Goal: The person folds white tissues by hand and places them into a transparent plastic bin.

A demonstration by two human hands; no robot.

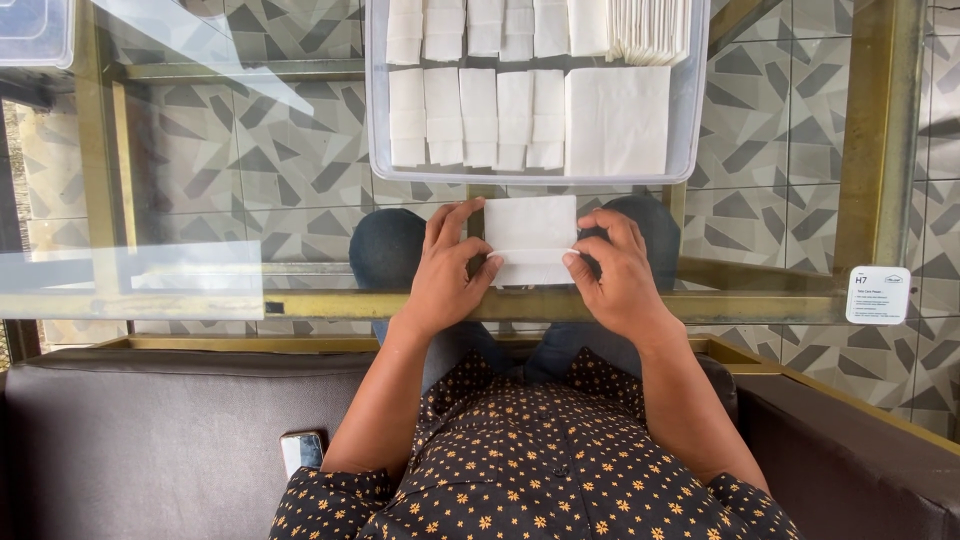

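Both hands folding a white napkin on the glass counter
Left hand [447, 268] and right hand [612, 270] pinch the napkin [530, 238] edges, just before the clear tray [690, 130]; uneven pressing could skew the crease

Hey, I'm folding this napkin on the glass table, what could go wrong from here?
1. The napkin is pinched only at its side edges by the left hand and right hand; an uneven pull may skew the crease.
2. It lies on smooth glass, so it might slide.
3. The tray sits close behind; a push forward may bump it.
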